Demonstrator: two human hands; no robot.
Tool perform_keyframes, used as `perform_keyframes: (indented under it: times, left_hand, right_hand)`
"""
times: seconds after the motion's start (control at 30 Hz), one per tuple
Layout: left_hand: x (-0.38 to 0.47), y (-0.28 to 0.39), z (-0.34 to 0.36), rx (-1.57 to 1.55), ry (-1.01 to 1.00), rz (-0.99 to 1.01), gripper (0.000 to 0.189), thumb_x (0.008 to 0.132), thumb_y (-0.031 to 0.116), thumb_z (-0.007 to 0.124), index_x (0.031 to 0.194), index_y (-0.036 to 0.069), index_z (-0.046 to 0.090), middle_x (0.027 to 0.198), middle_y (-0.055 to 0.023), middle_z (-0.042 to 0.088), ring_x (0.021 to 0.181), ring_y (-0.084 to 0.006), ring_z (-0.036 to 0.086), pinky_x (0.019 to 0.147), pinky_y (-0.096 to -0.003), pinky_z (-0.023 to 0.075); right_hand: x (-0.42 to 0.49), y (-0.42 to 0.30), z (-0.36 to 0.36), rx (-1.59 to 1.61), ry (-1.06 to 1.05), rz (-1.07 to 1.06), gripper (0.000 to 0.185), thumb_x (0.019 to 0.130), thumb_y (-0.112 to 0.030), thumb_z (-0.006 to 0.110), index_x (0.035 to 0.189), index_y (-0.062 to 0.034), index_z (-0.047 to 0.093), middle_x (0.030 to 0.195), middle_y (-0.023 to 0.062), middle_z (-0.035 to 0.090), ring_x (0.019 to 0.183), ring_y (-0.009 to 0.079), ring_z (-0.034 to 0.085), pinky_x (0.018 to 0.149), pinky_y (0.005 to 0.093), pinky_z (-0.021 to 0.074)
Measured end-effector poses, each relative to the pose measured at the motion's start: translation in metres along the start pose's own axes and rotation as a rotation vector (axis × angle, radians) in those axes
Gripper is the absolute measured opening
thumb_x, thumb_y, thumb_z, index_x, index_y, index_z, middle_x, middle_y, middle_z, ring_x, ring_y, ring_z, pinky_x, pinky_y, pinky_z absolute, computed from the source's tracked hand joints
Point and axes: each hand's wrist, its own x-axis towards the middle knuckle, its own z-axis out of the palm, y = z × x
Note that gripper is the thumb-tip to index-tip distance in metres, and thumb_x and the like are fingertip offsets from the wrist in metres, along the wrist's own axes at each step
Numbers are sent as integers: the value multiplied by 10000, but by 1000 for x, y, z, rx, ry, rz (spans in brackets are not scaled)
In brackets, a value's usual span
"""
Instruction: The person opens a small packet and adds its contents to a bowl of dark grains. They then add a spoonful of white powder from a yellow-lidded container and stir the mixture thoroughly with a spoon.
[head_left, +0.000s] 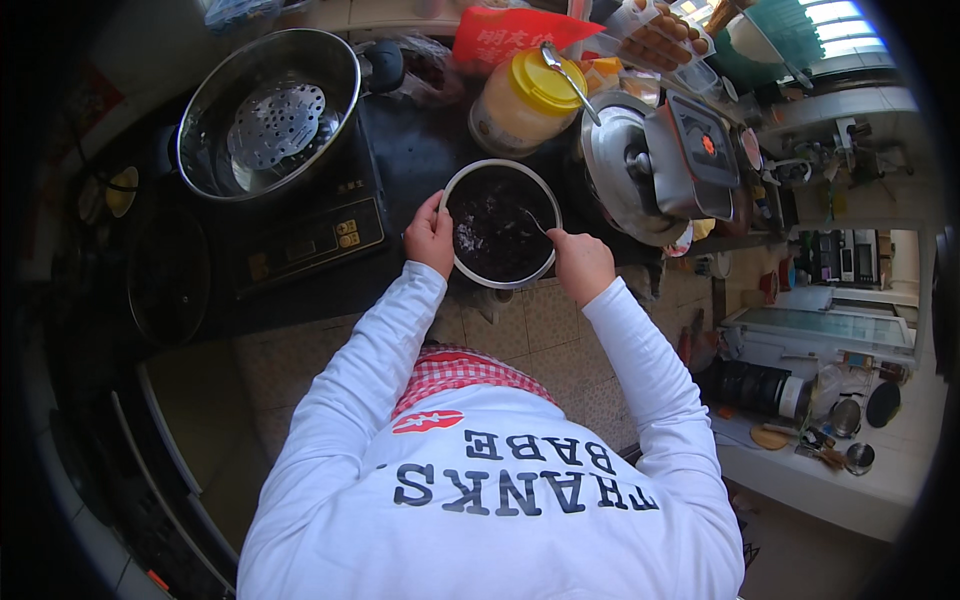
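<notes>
A round bowl with a pale rim (501, 283) sits at the front edge of the dark countertop, right before me. Dark, nearly black food (499, 225) fills it, with patches of white powder at the left side. My left hand (432, 236) grips the rim on the left, thumb on top. At the right side, my right hand (582, 264) is closed around the handle of a metal utensil, likely a spoon (534, 220). Its thin neck slopes down into the dark food, where its tip is hidden.
An induction cooker (307, 247) carries a steel pot (196, 180) holding a perforated steamer plate (277, 126). Behind the bowl stands a yellow-lidded jar (517, 112) with a spoon (570, 79) across it. To the right, a lidded metal box (694, 161) rests on a steel lid (619, 150). Eggs (664, 37) lie farther back.
</notes>
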Motion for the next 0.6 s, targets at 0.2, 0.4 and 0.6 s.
perform_keyframes:
  times: [0.2,0.4,0.6]
  left_hand:
    - [0,1,-3,26,7,-10,274,882,83,560,1140,28,631,817,-117,678,716,-156,635,691,-297,504]
    - [4,0,-1,-24,-22,-3,271,891,91,550,1140,17,629,946,-146,696,831,-194,670,755,-308,512]
    - [5,6,-5,40,-47,-7,272,876,84,569,1130,10,633,729,-69,642,634,-116,572,632,-272,482]
  right_hand:
    - [-16,-26,8,139,-5,-64,216,788,-86,552,969,-83,669,765,180,656,730,356,651,644,448,521]
    - [1,-48,11,26,17,-296,352,770,-76,581,1121,-80,606,830,131,607,729,302,644,625,407,518]
    - [-11,-6,-2,-152,32,-221,243,754,-78,590,996,-67,608,789,112,602,706,284,652,590,386,518]
